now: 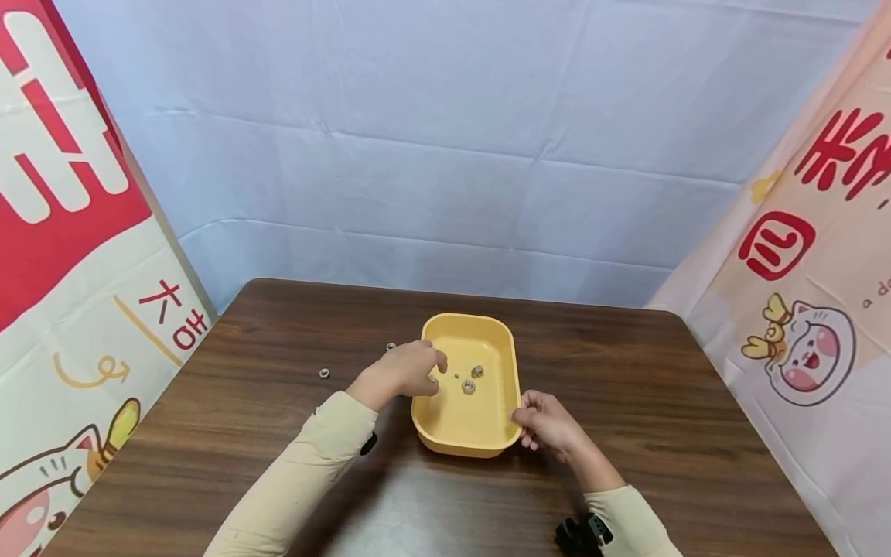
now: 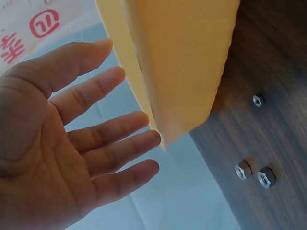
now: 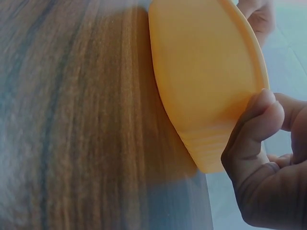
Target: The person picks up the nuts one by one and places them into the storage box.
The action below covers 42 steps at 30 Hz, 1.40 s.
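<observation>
A yellow plastic tray (image 1: pixel 445 429) stands on the table. Inside it lie a larger hex nut (image 1: pixel 469 386), another nut (image 1: pixel 477 371) beside it and a tiny piece (image 1: pixel 456 376) too small to make out. Over the tray's left rim reaches my left hand (image 1: pixel 400 370); in the left wrist view its fingers are spread and loosely bent, with nothing held. My right hand (image 1: pixel 550 422) pinches the rim at the tray's near right corner, thumb on top and fingers (image 3: pixel 252 124) against the outer wall.
Left of the tray, a nut (image 1: pixel 324 373) lies on the brown wooden table (image 1: pixel 626 379), and another nut (image 1: pixel 391 346) sits just behind my left wrist. The left wrist view shows a small nut (image 2: pixel 258 100) and two larger ones close together. Cloth hangings (image 1: pixel 431 155) surround the table.
</observation>
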Each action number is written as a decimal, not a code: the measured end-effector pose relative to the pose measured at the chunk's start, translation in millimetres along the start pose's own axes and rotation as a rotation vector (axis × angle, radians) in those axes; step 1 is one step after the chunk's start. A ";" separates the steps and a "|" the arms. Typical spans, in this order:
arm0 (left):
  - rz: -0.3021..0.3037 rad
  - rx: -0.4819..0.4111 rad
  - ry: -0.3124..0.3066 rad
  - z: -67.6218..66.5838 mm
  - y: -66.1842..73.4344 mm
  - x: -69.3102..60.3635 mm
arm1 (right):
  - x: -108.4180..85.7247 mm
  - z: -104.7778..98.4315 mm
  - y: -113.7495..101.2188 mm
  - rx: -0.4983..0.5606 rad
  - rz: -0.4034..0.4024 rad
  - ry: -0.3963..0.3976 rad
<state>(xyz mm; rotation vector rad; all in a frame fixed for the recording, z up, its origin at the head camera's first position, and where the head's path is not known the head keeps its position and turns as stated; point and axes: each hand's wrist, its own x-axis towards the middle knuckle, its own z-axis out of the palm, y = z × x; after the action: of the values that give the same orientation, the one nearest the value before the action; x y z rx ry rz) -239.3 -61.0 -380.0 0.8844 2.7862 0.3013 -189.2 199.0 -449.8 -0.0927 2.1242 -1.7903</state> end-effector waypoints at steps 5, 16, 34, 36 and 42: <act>-0.023 0.005 0.024 -0.7 -4.9 -5.3 | 1.3 -0.7 -0.2 -0.006 -0.004 -0.001; -0.009 0.027 0.081 2.5 -17.2 -17.1 | -1.8 0.5 -4.8 -0.004 0.011 -0.008; 0.002 0.001 0.137 18.6 -43.4 -35.7 | 2.2 -0.4 2.5 0.001 0.010 -0.005; 0.000 -0.001 0.138 19.7 -46.1 -37.9 | 2.5 -0.3 3.0 0.002 0.007 -0.003; -0.011 0.003 0.129 22.6 -52.9 -43.8 | 2.8 -1.0 4.4 0.003 0.002 0.003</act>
<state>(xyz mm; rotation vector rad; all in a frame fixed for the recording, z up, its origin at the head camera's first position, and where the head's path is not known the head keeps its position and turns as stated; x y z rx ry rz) -227.4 -126.0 -409.4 0.8796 2.9087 0.3644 -191.3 200.1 -454.5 -0.0865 2.1230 -1.7935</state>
